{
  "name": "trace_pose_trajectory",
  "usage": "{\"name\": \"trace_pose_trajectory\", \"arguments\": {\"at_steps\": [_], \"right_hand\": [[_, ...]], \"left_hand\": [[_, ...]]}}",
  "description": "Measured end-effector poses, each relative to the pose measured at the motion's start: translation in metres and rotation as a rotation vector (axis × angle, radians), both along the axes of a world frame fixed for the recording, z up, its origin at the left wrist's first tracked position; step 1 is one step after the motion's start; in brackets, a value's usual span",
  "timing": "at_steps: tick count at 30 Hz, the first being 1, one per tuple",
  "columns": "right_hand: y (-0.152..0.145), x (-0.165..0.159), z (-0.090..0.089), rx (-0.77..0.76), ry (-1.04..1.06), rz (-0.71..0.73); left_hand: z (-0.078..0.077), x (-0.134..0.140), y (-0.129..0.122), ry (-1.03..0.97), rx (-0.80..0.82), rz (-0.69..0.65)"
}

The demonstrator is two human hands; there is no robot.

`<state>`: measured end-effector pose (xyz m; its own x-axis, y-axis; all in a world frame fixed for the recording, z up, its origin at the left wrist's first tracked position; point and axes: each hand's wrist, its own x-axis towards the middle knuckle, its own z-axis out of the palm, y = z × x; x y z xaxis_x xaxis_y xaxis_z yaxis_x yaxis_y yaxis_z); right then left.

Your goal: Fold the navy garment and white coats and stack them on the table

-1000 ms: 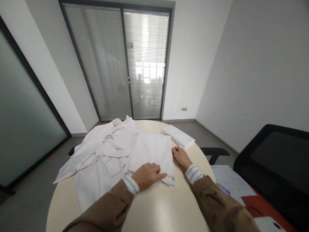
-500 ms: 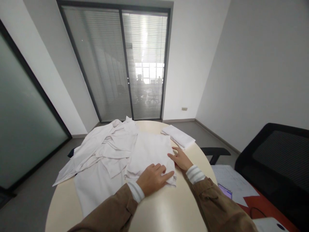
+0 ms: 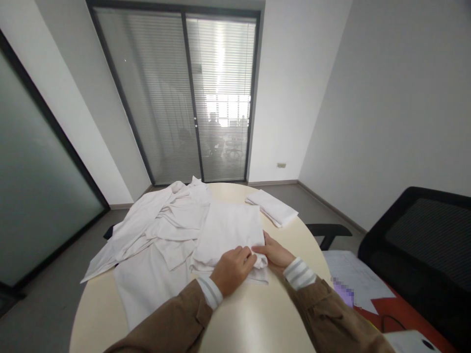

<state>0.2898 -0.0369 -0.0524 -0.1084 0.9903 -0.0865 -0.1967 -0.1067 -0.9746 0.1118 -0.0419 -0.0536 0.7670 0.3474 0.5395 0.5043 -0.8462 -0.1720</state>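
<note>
A folded white cloth (image 3: 230, 225) lies flat on the round table in front of me. At its near right corner the fabric is bunched and lifted a little. My left hand (image 3: 234, 268) rests at the near edge with curled fingers gripping that fabric. From the right side, my right hand (image 3: 277, 252) pinches the same corner, its thumb on top and the other fingers along the edge. The two hands almost touch. Left of the folded cloth, and against it, spreads a loose heap of white cloth (image 3: 147, 230).
A smaller folded white cloth (image 3: 274, 207) lies near the far right edge of the pale round table (image 3: 253, 318). To the right stand a black mesh chair (image 3: 423, 235) and a red surface (image 3: 393, 314) with papers (image 3: 349, 267). Glass panels with blinds (image 3: 221, 98) face me.
My right hand has moved nearer and closed on the cloth's right corner. My left hand's fingers have curled in from lying spread. The corner is now bunched up.
</note>
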Motion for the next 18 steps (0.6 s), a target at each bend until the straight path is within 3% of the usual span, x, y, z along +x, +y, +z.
{"name": "trace_pose_trajectory", "arguments": {"at_steps": [4,13,18], "right_hand": [[-0.005,-0.026,-0.003,-0.058,0.184,-0.212],[-0.014,-0.031,0.011,-0.077,0.196,-0.023],[-0.003,-0.02,-0.003,0.0,0.026,-0.158]], "left_hand": [[0.002,-0.001,0.0,-0.027,-0.041,0.028],[0.004,-0.001,-0.002,0.007,-0.045,-0.016],[0.003,-0.005,-0.001,0.055,-0.014,-0.018]]}}
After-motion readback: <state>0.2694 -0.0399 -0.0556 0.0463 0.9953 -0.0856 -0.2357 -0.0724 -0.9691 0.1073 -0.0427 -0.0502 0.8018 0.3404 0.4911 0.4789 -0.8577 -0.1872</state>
